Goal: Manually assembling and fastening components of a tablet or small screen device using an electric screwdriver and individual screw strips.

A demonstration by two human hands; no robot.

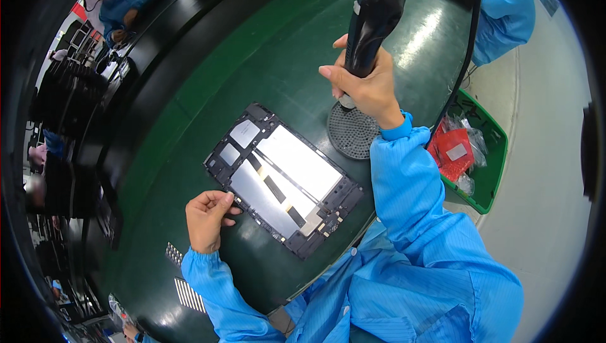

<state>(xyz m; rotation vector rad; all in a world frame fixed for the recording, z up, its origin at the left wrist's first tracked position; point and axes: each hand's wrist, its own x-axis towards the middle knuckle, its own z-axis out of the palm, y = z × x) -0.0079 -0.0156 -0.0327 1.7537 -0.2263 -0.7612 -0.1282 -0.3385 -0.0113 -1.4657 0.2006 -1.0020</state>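
Note:
An opened tablet (249, 188) lies flat on the green tabletop, its black frame, silver panels and white panel showing. At its left edge my left hand (208, 216) is closed, thumb and forefinger pinched on the rim. Raised beyond the tablet's right side, my right hand (371, 87) wraps round a black electric screwdriver (372, 27), which hangs upright with its cord at the top. Below that hand sits a round grey plate (350, 134) full of small holes. The screwdriver's lower end is just above the plate; whether it touches I cannot tell.
A green bin (495, 166) with red and clear plastic bags stands on the floor at the right. Small strips of parts (189, 295) lie at the near left. A black cable (470, 46) curves down on the right. Two co-workers in blue are across the workspace.

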